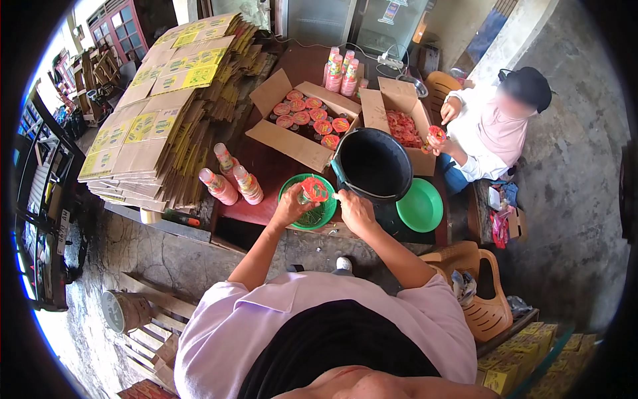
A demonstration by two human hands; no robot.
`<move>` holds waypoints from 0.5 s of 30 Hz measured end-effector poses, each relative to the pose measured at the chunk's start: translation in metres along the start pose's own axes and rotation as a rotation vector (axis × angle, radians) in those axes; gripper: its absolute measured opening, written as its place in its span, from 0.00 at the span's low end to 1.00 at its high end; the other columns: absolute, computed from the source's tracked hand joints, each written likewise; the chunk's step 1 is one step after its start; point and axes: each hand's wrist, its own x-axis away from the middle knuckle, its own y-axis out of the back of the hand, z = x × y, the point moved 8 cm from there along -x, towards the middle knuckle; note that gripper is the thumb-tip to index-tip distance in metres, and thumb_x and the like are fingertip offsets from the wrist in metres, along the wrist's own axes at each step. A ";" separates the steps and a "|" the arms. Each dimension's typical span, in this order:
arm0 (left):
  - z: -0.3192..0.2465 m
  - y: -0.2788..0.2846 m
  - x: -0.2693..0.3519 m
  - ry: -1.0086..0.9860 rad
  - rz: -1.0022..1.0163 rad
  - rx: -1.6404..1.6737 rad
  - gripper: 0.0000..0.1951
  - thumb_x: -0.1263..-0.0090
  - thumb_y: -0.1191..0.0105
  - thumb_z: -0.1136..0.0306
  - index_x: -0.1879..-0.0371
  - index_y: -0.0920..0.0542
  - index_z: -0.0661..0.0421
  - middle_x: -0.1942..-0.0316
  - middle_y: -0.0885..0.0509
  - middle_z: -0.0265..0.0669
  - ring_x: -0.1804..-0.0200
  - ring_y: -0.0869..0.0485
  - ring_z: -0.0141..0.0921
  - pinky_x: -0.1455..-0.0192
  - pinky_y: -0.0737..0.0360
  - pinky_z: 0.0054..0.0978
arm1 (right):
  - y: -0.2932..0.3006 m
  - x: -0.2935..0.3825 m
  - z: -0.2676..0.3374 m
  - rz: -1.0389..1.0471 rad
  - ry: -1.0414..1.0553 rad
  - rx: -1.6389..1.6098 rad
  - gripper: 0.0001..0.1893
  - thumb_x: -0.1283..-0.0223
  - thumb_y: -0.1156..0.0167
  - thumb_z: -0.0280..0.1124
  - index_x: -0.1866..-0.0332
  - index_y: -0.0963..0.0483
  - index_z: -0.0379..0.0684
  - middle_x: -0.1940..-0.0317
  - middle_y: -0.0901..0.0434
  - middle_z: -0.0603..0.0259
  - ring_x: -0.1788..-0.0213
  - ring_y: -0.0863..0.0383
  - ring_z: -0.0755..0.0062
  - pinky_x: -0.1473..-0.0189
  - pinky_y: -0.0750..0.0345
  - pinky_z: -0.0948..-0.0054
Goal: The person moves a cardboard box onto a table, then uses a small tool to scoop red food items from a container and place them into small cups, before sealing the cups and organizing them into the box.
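My left hand (293,204) grips a clear plastic cup with a red printed film lid (315,189), holding it above a green plastic basket (326,218). Thin pieces lie in the basket, too small to name. Beside the cup is my right hand (357,212), its fingertips drawn together between the basket and a black bucket (374,162). Whether something small is pinched there cannot be told. Behind the basket, an open cardboard box (286,147) holds several red-lidded cups (301,118). To the right of the basket lies a green plastic basin (419,205).
A co-worker (486,134) at the right holds a red-lidded cup (437,133) by a carton of red pieces (402,128). Stacked cups stand at left (227,182) and back (341,75). Flattened cartons (149,114) are piled left. A plastic chair (481,299) stands behind right.
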 end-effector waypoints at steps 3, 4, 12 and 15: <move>0.008 0.002 -0.002 -0.069 -0.074 0.084 0.35 0.49 0.31 0.60 0.46 0.30 0.68 0.54 0.20 0.54 0.50 0.20 0.49 0.47 0.25 0.40 | -0.005 0.002 0.007 0.016 0.013 0.069 0.06 0.38 0.52 0.27 0.61 0.29 0.39 0.72 0.22 0.51 0.72 0.18 0.52 0.72 0.21 0.59; 0.008 0.002 -0.001 -0.066 -0.101 0.009 0.35 0.50 0.31 0.60 0.46 0.30 0.68 0.54 0.19 0.54 0.51 0.20 0.49 0.47 0.25 0.40 | -0.005 0.002 0.010 0.028 0.015 0.080 0.06 0.37 0.52 0.27 0.61 0.29 0.38 0.72 0.23 0.50 0.72 0.17 0.53 0.73 0.20 0.59; 0.014 -0.010 -0.004 0.100 0.018 0.301 0.31 0.50 0.32 0.67 0.47 0.28 0.64 0.61 0.16 0.44 0.57 0.17 0.36 0.50 0.22 0.33 | -0.006 0.002 0.022 0.020 0.018 0.099 0.07 0.35 0.53 0.29 0.61 0.29 0.38 0.72 0.23 0.49 0.73 0.17 0.53 0.75 0.20 0.61; 0.030 -0.028 0.002 0.289 0.065 0.605 0.28 0.50 0.33 0.69 0.49 0.27 0.62 0.60 0.16 0.41 0.57 0.18 0.30 0.50 0.23 0.31 | -0.017 -0.002 0.015 0.015 0.020 0.044 0.07 0.36 0.53 0.28 0.60 0.28 0.38 0.71 0.23 0.48 0.73 0.18 0.51 0.73 0.21 0.57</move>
